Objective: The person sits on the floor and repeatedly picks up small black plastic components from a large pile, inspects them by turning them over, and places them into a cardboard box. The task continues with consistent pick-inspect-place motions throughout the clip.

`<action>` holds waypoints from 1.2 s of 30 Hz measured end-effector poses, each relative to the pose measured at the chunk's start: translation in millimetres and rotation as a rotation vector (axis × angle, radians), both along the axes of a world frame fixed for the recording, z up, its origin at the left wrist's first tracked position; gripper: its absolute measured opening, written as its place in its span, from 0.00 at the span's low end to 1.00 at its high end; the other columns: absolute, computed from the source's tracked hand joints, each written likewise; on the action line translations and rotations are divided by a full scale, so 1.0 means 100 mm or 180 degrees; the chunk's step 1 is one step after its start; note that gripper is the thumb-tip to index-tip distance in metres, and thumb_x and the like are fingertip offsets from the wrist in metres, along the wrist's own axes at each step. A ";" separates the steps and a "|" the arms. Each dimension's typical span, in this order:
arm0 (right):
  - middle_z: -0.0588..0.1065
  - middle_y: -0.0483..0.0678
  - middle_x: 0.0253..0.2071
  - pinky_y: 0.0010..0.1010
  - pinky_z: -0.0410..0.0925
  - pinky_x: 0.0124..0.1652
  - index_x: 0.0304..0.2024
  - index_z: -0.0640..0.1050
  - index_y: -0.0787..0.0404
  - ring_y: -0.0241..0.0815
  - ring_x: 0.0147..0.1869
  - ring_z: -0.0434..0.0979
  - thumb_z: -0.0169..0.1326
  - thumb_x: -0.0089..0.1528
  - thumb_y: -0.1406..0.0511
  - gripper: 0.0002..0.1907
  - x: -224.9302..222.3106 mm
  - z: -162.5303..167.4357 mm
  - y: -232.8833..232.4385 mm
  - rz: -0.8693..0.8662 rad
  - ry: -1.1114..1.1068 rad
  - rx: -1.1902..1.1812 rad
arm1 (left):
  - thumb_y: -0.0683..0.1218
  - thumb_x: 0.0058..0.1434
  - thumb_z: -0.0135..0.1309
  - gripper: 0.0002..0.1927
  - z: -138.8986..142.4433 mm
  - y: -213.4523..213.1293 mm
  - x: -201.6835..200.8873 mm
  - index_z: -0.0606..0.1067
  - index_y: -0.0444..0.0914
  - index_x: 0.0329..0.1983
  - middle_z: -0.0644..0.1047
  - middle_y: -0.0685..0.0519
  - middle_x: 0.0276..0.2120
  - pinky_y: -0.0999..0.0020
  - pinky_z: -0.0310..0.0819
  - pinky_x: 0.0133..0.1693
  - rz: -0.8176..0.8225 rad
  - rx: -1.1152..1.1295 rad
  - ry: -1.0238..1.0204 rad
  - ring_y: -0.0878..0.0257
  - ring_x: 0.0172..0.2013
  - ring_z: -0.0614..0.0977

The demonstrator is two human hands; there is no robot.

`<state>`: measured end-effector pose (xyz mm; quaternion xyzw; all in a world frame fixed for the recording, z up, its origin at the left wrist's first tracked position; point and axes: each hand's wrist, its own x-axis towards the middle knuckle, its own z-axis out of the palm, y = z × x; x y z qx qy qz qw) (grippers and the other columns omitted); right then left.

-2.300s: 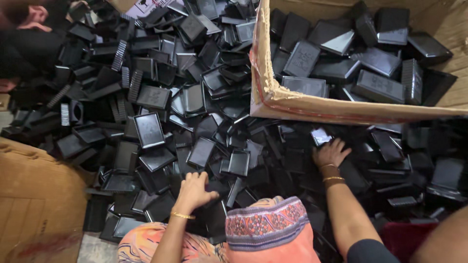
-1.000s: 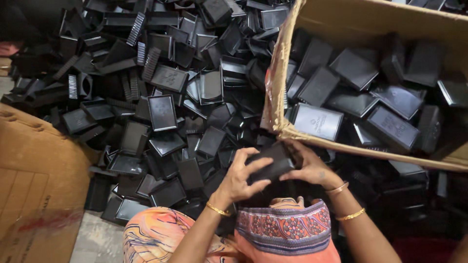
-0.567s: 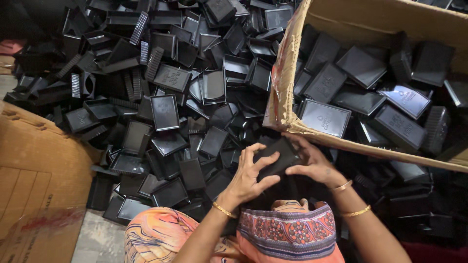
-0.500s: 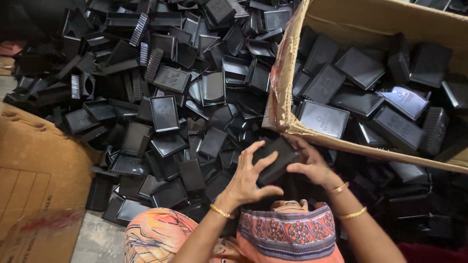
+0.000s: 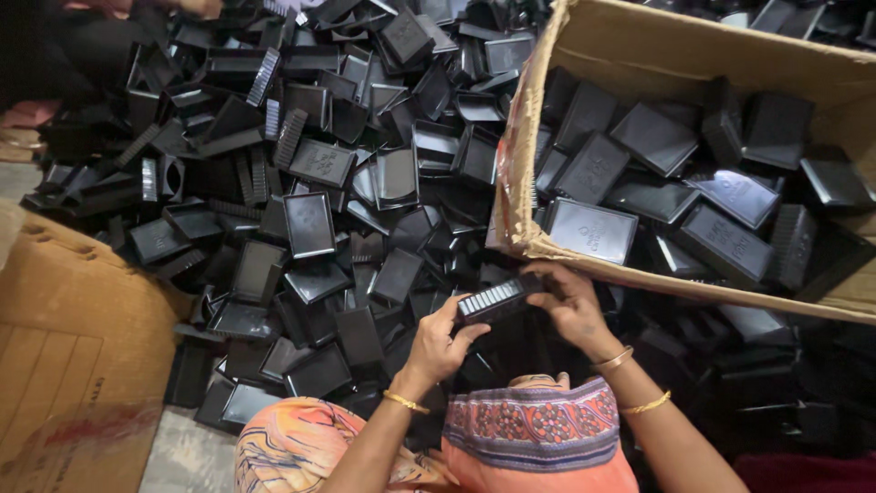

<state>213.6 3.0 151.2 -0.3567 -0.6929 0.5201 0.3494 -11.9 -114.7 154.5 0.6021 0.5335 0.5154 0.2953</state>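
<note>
Now, from the left: a flattened cardboard sheet (image 5: 64,365), then a heap of black plastic trays (image 5: 310,210). Left hand (image 5: 438,340) and right hand (image 5: 570,306) have turned the ribbed black tray piece (image 5: 497,299) edge-on, fingers pinching its ends, just below the cardboard box (image 5: 693,55). Its underside stays hidden.

A loose heap of black plastic trays (image 5: 310,224) spreads from nine to twelve o'clock, many lying tilted or overlapping. At one to three o'clock an open cardboard box (image 5: 639,46) holds more black trays (image 5: 657,137). A flattened brown carton (image 5: 64,365) lies at eight o'clock, beside a strip of grey floor (image 5: 187,452).
</note>
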 end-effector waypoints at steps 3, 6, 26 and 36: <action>0.80 0.51 0.48 0.33 0.71 0.52 0.55 0.75 0.64 0.43 0.52 0.80 0.62 0.58 0.72 0.22 0.10 0.08 -0.10 -0.0141 -0.0539 0.0872 | 0.45 0.59 0.64 0.22 0.28 -0.02 0.00 0.75 0.33 0.54 0.83 0.40 0.41 0.61 0.80 0.42 0.0287 0.0173 0.0340 0.46 0.42 0.87; 0.78 0.53 0.52 0.36 0.70 0.55 0.55 0.71 0.65 0.48 0.58 0.79 0.64 0.57 0.69 0.26 0.18 0.10 -0.29 -0.0494 -0.0306 0.1349 | 0.42 0.69 0.56 0.19 0.70 0.03 -0.05 0.70 0.32 0.60 0.79 0.38 0.55 0.57 0.80 0.53 0.0530 0.1312 0.0117 0.43 0.51 0.86; 0.60 0.72 0.68 0.80 0.61 0.58 0.63 0.58 0.77 0.80 0.68 0.65 0.58 0.53 0.59 0.43 1.44 0.61 1.72 -0.1570 0.2812 -0.2510 | 0.54 0.58 0.66 0.63 0.68 2.57 1.20 0.33 0.29 0.78 0.34 0.27 0.77 0.55 0.39 0.74 0.0051 0.0414 -0.0044 0.38 0.77 0.37; 0.64 0.64 0.66 0.71 0.60 0.59 0.70 0.57 0.63 0.72 0.68 0.67 0.58 0.52 0.38 0.56 1.57 0.10 1.61 -0.1710 0.2316 -0.2020 | 0.53 0.62 0.62 0.37 0.44 1.93 0.59 0.63 0.35 0.70 0.71 0.39 0.59 0.60 0.72 0.58 -0.0005 0.0227 0.0505 0.47 0.57 0.77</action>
